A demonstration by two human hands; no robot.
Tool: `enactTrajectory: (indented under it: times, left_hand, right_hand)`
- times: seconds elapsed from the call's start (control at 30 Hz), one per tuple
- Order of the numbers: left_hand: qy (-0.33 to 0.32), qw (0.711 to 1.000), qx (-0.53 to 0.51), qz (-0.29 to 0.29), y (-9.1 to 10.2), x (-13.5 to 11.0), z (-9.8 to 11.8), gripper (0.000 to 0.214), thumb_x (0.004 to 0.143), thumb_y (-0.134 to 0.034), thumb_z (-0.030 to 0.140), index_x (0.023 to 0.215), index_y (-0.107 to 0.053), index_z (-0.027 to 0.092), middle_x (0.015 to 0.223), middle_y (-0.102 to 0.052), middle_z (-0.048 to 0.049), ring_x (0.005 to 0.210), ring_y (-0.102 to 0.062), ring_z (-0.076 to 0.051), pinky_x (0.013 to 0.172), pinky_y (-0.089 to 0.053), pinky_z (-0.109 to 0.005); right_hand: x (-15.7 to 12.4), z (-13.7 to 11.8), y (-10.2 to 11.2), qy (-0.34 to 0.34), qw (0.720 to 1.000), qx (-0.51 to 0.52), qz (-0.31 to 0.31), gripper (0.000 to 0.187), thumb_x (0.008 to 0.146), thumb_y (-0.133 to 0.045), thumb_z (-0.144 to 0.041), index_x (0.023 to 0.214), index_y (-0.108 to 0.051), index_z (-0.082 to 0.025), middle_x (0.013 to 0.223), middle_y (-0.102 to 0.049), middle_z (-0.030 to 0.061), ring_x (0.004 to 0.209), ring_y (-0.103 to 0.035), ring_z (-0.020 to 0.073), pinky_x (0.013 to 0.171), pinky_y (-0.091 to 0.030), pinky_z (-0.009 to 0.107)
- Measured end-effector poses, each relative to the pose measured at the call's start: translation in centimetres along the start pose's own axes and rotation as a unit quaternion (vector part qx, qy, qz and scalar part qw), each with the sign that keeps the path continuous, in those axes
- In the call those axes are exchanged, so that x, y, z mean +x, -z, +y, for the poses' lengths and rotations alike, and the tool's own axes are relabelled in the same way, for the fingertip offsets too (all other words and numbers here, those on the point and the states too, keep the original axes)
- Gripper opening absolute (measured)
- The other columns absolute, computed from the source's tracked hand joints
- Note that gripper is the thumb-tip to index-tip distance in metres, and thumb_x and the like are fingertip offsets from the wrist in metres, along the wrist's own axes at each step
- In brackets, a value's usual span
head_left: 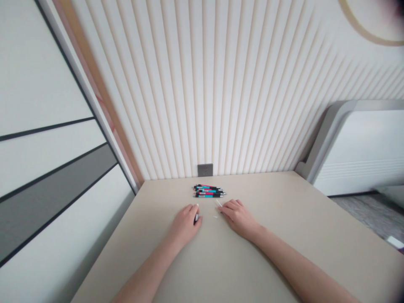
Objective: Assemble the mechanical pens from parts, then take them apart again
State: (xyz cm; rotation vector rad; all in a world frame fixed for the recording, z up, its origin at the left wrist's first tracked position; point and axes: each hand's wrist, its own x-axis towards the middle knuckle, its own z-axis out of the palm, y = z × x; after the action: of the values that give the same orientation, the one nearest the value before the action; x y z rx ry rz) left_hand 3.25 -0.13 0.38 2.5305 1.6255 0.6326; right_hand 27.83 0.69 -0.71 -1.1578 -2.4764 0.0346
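Several pens (pixel 208 191) with black, blue and red barrels lie side by side near the far edge of a beige table (pixel 284 235). My left hand (pixel 186 221) rests on the table just in front of them, fingers curled round a small dark part that shows at the fingertips. My right hand (pixel 237 216) lies palm down beside it, fingers bent, with a thin white piece (pixel 218 203) at its fingertips. A tiny white bit (pixel 215 217) lies between the two hands.
A grey wall socket (pixel 205 170) sits in the ribbed wall just behind the table. A white and grey cabinet (pixel 47 168) stands on the left. On the right a white bed frame (pixel 360 147) rises beyond the table's edge.
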Motion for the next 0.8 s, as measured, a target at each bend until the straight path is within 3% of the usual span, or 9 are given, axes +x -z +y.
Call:
enactTrajectory:
  times: [0.17, 0.37, 0.57, 0.63, 0.8]
  left_hand:
    - [0.032, 0.999, -0.03, -0.01, -0.4, 0.0, -0.8, 0.023, 0.087, -0.051, 0.009, 0.107, -0.056, 0.02, 0.1, -0.064, -0.0064, 0.088, -0.063, -0.019, 0.079, -0.048, -0.031]
    - [-0.036, 0.999, -0.039, 0.002, -0.5, 0.1, -0.8, 0.016, 0.095, -0.048, 0.019, 0.093, -0.064, 0.021, 0.092, -0.064, -0.0046, 0.089, -0.061, -0.02, 0.082, -0.049, -0.032]
    - [-0.077, 0.994, -0.078, -0.016, -0.3, 0.0, 0.7, 0.018, 0.098, -0.043, 0.021, 0.102, -0.061, 0.021, 0.097, -0.06, -0.0042, 0.09, -0.06, -0.018, 0.083, -0.05, -0.03]
    - [-0.1, 0.99, -0.097, -0.016, -0.2, -0.1, 1.1, 0.019, 0.099, -0.041, 0.022, 0.105, -0.06, 0.021, 0.1, -0.059, -0.0048, 0.092, -0.06, -0.018, 0.084, -0.05, -0.03]
    - [-0.131, 0.978, -0.164, -0.017, 0.1, -0.3, 1.4, 0.021, 0.1, -0.04, 0.028, 0.11, -0.057, 0.021, 0.103, -0.06, -0.0056, 0.096, -0.059, -0.018, 0.087, -0.048, -0.029]
  right_hand:
    - [-0.2, -0.3, 0.7, -0.013, 1.0, -0.004, -0.004, 0.031, 0.096, -0.044, -0.019, 0.123, -0.06, -0.022, 0.105, -0.066, 0.0101, 0.098, -0.055, 0.0232, 0.087, -0.04, 0.037]
    - [-0.6, -0.2, 1.1, -0.036, 0.999, 0.022, -0.006, 0.03, 0.097, -0.047, -0.034, 0.121, -0.061, -0.023, 0.109, -0.065, 0.0094, 0.102, -0.055, 0.0231, 0.09, -0.04, 0.038]
    - [-0.3, -1.1, 1.5, -0.016, 0.998, 0.05, 0.033, 0.036, 0.098, -0.047, -0.038, 0.129, -0.056, -0.023, 0.115, -0.064, 0.0106, 0.105, -0.055, 0.0234, 0.091, -0.039, 0.038]
    - [-0.1, -1.5, 1.4, 0.01, 0.997, 0.057, 0.042, 0.035, 0.098, -0.046, -0.037, 0.128, -0.056, -0.022, 0.111, -0.065, 0.0106, 0.102, -0.056, 0.0226, 0.09, -0.039, 0.037]
    - [-0.1, -1.3, 0.3, 0.041, 0.997, 0.051, 0.041, 0.028, 0.102, -0.039, -0.029, 0.099, -0.065, -0.019, 0.081, -0.066, 0.0058, 0.081, -0.055, 0.0182, 0.079, -0.037, 0.033]
